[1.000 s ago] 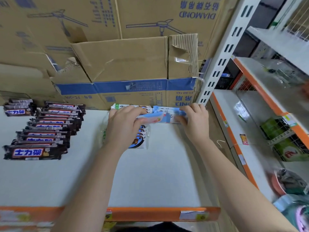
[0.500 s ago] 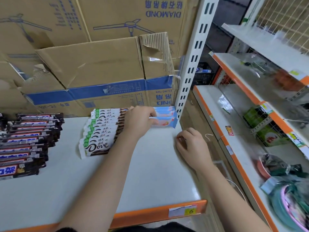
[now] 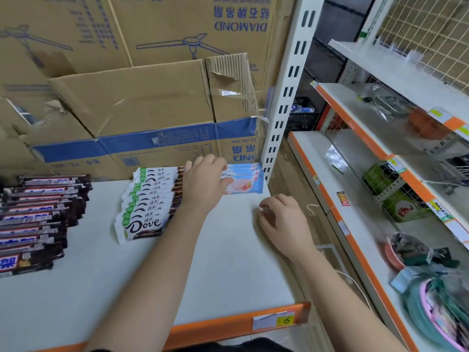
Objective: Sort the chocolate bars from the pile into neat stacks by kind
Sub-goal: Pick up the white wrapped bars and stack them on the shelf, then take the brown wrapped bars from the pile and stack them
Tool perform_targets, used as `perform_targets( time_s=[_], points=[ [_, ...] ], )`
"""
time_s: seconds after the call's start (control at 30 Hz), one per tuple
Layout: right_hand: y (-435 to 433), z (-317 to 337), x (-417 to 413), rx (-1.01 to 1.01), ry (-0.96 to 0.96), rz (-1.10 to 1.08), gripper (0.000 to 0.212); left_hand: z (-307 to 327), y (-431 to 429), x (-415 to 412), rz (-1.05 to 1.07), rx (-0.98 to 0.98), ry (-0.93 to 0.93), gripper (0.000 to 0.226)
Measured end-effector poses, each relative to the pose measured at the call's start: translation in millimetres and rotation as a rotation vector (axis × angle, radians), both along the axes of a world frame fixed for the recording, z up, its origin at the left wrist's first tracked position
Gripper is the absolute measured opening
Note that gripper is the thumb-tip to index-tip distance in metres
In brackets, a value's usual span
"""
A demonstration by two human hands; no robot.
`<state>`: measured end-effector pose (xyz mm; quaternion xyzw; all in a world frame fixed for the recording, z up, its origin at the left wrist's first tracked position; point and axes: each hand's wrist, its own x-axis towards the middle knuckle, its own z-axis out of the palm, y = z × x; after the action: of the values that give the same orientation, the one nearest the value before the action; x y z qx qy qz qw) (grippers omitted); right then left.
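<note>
On the white shelf (image 3: 228, 262) lie three groups of bars. Dark brown bars (image 3: 38, 219) overlap in a row at the far left. White and brown Dove bars (image 3: 144, 207) form a fanned row in the middle. A short stack of light blue bars (image 3: 245, 182) sits at the back right by the shelf upright. My left hand (image 3: 205, 185) is at the left end of the blue stack, fingers curled over its far edge and thumb on the top bar. My right hand (image 3: 281, 224) rests near the shelf's right edge, fingers loosely curled, holding nothing.
Large cardboard boxes (image 3: 152, 102) stand along the back of the shelf. A white slotted upright (image 3: 284, 97) rises right of the blue stack. An orange lip (image 3: 228, 326) marks the shelf's front. Orange-edged shelves (image 3: 380, 174) with packaged goods fill the right.
My right hand has let go of the blue bar and drawn back to the shelf's right edge. My left hand stays on the blue bar, which now lies on the stack.
</note>
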<state>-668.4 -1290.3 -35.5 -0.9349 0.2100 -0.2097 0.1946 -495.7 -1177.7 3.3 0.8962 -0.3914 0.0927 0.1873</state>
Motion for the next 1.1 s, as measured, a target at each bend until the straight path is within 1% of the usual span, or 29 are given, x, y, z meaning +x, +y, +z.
perform_targets(
  time_s=[0.07, 0.13, 0.17, 0.27, 0.4, 0.5, 0.67, 0.87, 1.0, 1.1],
  points=[
    [5, 6, 6, -0.003, -0.017, 0.02, 0.015, 4, 19, -3, 0.014, -0.086, -0.02, 0.019],
    [14, 13, 15, 0.002, -0.039, 0.052, 0.019, 7, 45, -5, 0.08, -0.159, -0.043, 0.014],
    [20, 17, 21, 0.016, -0.047, 0.073, 0.021, 7, 60, -5, 0.125, -0.172, -0.058, 0.015],
    [49, 27, 48, 0.06, -0.081, 0.169, 0.023, 6, 115, -2, 0.241, -0.155, -0.096, 0.019],
    [115, 35, 90, 0.095, -0.114, 0.323, 0.018, 3, 200, 4, 0.367, -0.125, -0.089, 0.023],
    [183, 37, 119, 0.078, -0.114, 0.436, 0.019, 0, 274, 10, 0.475, -0.101, -0.073, 0.023],
    [323, 39, 163, 0.073, -0.103, 0.592, 0.019, 3, 421, 19, 0.613, -0.063, -0.124, 0.028],
    [493, 43, 215, 0.114, -0.114, 0.692, 0.022, 13, 590, 38, 0.728, -0.068, -0.191, 0.027],
    [585, 45, 250, 0.136, -0.125, 0.73, 0.018, 12, 681, 60, 0.799, -0.117, -0.17, 0.029],
    [644, 42, 280, 0.127, -0.107, 0.774, 0.018, 11, 738, 79, 0.857, -0.109, -0.188, 0.028]
  ],
)
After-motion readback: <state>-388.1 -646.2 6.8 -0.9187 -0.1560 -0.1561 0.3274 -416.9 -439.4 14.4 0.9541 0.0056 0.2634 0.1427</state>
